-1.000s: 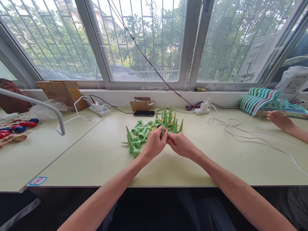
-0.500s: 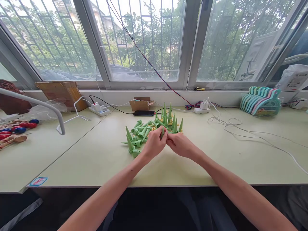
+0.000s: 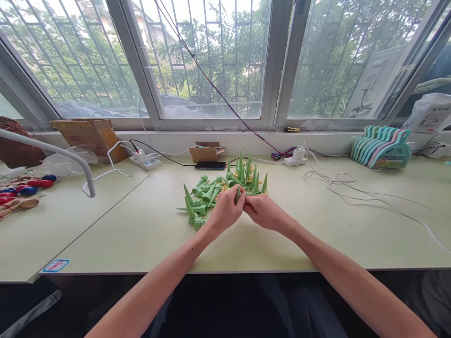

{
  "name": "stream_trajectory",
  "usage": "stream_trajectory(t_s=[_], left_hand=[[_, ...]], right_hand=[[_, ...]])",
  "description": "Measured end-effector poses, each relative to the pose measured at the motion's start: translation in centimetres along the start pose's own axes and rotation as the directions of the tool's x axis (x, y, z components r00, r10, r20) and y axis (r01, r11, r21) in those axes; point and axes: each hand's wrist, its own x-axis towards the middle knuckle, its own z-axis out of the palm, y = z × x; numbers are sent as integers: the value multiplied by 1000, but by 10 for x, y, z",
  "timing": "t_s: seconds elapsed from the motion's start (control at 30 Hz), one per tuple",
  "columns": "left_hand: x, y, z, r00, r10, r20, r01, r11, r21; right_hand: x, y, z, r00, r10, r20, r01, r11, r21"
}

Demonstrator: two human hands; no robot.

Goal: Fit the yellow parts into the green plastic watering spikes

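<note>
My left hand (image 3: 227, 208) is closed around a green plant watering spike (image 3: 238, 192), whose tapered tip sticks up between thumb and fingers. Against it presses my right hand (image 3: 262, 210), fingers pinched together; whatever they hold is hidden. Just left of the hands lies a pile of loose green watering spikes (image 3: 199, 206), most on their sides. Behind the hands, several more spikes (image 3: 248, 164) stand with points up. Small yellow pieces (image 3: 266, 192) are scattered among them, partly hidden by my hands.
A black phone (image 3: 210, 165) and a small open cardboard box (image 3: 206, 151) are behind the pile. Power strips (image 3: 146, 161) and a white cable (image 3: 373, 197) lie on the table. Teal hanger-like items (image 3: 382, 148) stand back right; wooden spoons and coloured balls (image 3: 30, 188) lie far left.
</note>
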Motion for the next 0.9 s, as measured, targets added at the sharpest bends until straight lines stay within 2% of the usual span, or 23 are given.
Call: stream_trajectory(t_s=[0.57,0.9], left_hand=[[0,1,-3,993,-7,117,7,1000,1],[0,1,-4,993,2,114,-1,1000,-7]], right_hand=[[-3,-5,-4,997,-7,76,15,994,-109],[-2,-6,-5,997,-17,80,28,991,-129]])
